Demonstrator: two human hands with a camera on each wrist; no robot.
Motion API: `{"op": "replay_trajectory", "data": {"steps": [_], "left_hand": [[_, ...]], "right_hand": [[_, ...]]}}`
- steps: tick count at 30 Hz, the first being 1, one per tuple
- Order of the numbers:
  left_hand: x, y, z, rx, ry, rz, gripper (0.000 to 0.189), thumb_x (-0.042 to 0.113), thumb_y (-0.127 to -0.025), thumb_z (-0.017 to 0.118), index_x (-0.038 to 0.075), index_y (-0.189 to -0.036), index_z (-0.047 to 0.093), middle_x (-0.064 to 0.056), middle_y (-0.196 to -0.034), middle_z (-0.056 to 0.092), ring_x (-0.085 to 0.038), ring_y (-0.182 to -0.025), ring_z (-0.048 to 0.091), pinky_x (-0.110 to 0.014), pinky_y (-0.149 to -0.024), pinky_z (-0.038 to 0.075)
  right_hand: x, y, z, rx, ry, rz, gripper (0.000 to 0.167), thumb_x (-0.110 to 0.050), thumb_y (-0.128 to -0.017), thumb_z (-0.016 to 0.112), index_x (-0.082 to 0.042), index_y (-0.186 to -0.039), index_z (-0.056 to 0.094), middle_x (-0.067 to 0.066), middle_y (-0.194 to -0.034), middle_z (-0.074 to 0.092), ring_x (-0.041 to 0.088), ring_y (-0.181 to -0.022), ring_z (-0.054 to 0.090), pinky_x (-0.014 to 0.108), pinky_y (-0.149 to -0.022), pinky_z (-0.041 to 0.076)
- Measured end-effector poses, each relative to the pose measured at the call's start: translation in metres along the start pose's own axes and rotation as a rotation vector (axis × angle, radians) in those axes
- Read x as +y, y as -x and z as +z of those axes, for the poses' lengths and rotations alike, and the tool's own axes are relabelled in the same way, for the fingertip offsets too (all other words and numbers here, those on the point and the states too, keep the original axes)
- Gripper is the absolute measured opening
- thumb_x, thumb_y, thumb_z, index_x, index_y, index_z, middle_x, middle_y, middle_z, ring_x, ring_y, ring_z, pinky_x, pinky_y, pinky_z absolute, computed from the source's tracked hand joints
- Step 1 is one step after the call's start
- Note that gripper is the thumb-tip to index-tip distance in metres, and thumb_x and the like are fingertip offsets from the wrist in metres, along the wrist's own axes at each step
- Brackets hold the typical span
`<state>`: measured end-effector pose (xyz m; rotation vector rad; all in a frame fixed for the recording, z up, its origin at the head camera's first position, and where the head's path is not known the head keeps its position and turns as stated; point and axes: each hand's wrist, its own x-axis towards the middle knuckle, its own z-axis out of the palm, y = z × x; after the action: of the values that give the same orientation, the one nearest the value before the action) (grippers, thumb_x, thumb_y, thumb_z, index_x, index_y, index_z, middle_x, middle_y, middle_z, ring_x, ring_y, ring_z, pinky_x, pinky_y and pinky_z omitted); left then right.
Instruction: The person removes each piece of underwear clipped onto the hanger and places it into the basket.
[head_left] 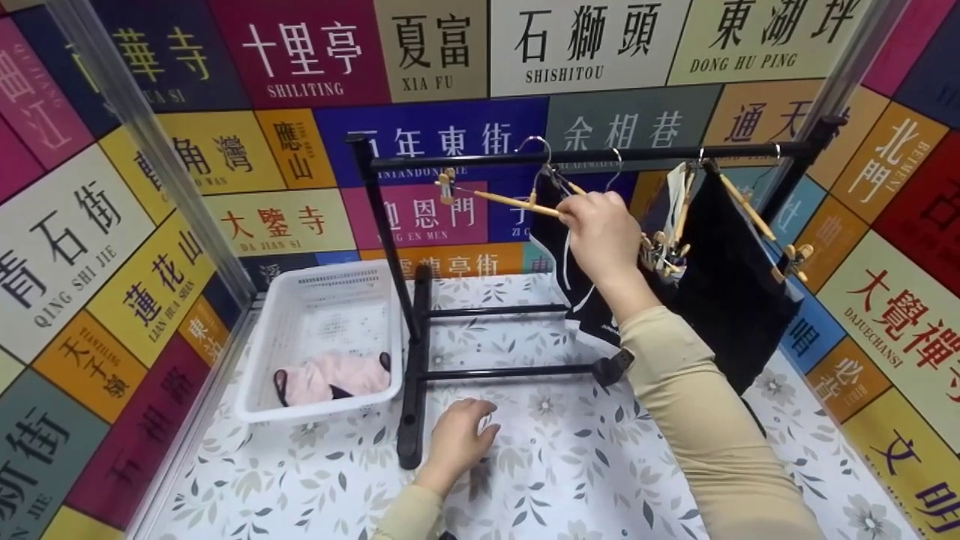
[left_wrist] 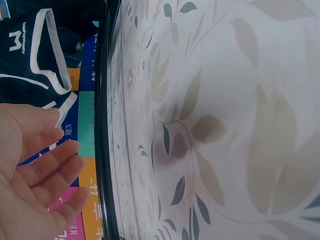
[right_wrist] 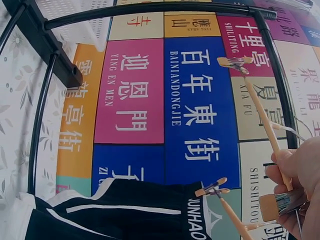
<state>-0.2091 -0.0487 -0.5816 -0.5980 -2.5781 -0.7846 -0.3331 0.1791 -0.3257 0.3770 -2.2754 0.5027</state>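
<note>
In the head view my right hand [head_left: 606, 236] pinches the bar of a wooden clip hanger [head_left: 514, 203] at the black rail of a clothes rack [head_left: 465, 160]. A clip [right_wrist: 235, 63] on this hanger's far end holds no garment in the right wrist view. Just behind hang black shorts with white trim [head_left: 574, 277], clipped to another wooden hanger [right_wrist: 232, 217]. My left hand [head_left: 459, 442] is held above the table in front of the rack, its fingers loosely bent and nothing in them. In the left wrist view the shorts [left_wrist: 30, 55] show beyond that hand.
Left of the rack stands a white plastic basket [head_left: 259, 349] with a pink garment with black edging [head_left: 341, 377] inside. Farther right on the rail hangs a large black garment [head_left: 731, 277] on clip hangers. Patterned walls enclose the floral-covered table [head_left: 540, 457].
</note>
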Motion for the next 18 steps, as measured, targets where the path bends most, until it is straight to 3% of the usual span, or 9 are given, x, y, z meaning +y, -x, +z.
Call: {"op": "replay_trajectory", "data": {"steps": [7,18], "left_hand": [[0.0009,-0.0025,0.0011,-0.011,-0.013,-0.007,0.024,0.019,-0.080,0.078,0.010,-0.102,0.072,-0.003,-0.092,0.069,-0.023,-0.085,0.065,-0.039,-0.076,0.052],[0.0011,-0.0059,0.0028,-0.021,0.004,0.004,0.025,0.016,-0.080,0.078,0.008,-0.103,0.071,-0.005,-0.095,0.070,-0.025,-0.087,0.066,-0.039,-0.079,0.052]], "right_hand": [[-0.0034,-0.0002,0.0023,-0.103,0.039,0.062,0.011,-0.017,-0.092,0.069,-0.013,-0.100,0.075,0.007,-0.098,0.071,0.033,-0.091,0.060,0.053,-0.063,0.050],[-0.0013,0.0041,-0.0070,-0.276,0.013,0.054,0.018,-0.013,-0.093,0.067,-0.012,-0.111,0.072,0.010,-0.106,0.071,0.036,-0.096,0.066,0.051,-0.077,0.051]]}}
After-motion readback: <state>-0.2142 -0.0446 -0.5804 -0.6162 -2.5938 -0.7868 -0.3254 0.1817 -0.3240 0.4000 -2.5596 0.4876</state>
